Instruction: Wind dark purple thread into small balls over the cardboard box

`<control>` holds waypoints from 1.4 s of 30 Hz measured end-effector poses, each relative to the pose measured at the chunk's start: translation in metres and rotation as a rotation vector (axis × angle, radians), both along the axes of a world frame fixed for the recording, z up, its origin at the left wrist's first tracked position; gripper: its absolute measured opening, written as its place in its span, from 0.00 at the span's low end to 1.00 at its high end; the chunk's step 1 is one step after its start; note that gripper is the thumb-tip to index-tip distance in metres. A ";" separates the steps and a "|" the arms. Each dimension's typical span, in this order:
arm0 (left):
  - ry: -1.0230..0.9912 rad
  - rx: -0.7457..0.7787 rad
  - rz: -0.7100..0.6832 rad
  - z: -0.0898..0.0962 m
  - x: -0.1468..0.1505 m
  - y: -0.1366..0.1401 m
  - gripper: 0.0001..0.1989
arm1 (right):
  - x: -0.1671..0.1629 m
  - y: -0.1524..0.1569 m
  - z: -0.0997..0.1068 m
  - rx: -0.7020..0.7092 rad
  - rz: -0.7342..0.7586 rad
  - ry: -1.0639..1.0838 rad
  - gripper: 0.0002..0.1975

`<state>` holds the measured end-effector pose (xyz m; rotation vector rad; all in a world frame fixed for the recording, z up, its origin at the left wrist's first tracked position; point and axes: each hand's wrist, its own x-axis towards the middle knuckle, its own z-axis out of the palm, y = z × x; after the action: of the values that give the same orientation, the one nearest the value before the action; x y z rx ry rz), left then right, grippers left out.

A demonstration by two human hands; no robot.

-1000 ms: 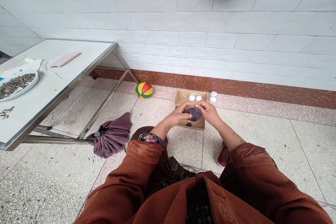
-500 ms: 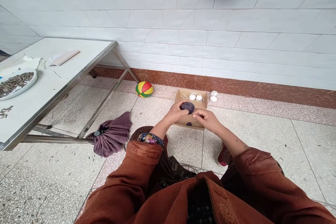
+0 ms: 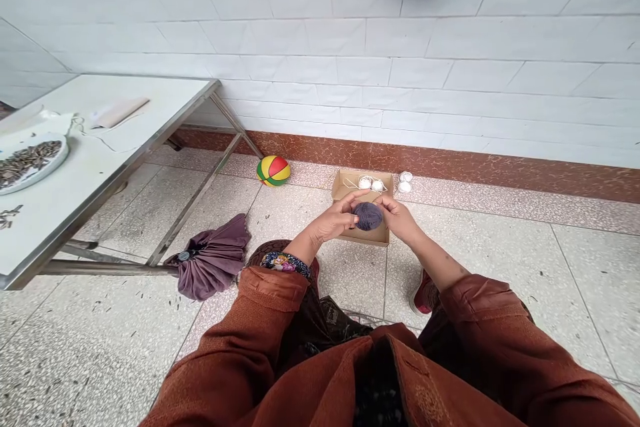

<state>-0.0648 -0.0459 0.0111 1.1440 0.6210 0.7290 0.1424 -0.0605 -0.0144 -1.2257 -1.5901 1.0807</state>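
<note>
A dark purple-grey ball of yarn [image 3: 369,216] is held over an open cardboard box. My left hand [image 3: 336,220] is closed round its left side, the thumb on the near face and the fingers behind. At the right side of the ball, my right hand [image 3: 400,219] is closed in a pinch on the yarn, close against the ball; the strand itself is hard to see. Below lies the brown cardboard box [image 3: 377,237], with two white yarn balls [image 3: 371,183] in its far part. The hands and ball cover part of the box's inside.
Two more white yarn balls [image 3: 405,182] lie right of the box. A colourful ball [image 3: 273,171] rests on the floor by the table leg. A folded purple umbrella [image 3: 215,259] leans at left, near the white table [image 3: 165,103], which bears a plate of seed-like pieces [image 3: 60,159].
The yarn ball has been turned and shifted right and slightly nearer. My right hand has moved up from the near side of the ball to its far right side.
</note>
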 end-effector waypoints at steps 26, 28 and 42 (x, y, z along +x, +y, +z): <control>-0.063 -0.076 -0.086 0.004 -0.001 -0.004 0.40 | -0.002 0.003 0.019 0.242 -0.048 -0.066 0.12; -0.091 -0.110 -0.067 0.006 -0.002 -0.004 0.40 | -0.005 0.004 0.008 0.154 -0.082 -0.060 0.13; 0.212 -0.017 0.269 -0.008 -0.003 0.006 0.37 | -0.009 -0.021 0.021 0.299 0.263 -0.233 0.12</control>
<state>-0.0673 -0.0400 0.0031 1.1429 0.9710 0.8344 0.1332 -0.0818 0.0070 -0.9864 -2.0535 0.8376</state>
